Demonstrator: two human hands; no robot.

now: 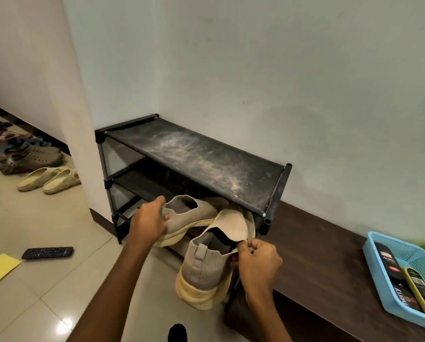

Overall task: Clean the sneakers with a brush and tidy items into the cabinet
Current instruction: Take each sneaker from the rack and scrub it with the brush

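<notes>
Left hand (148, 224) had its fingers curled round the heel collar of one sneaker (194, 213), toe pointing in under the dusty top of the rack (206, 156). Right hand (255, 260) pinched the other sneaker (204, 270) by its collar edge, and it hung just in front of the rack. My read: collar grips meant hands clear of the soles, one shoe per hand. No brush in sight.

Beige sneakers (201, 267), yellowish soles; black rack (194, 154), seemingly dust-streaked.
</notes>
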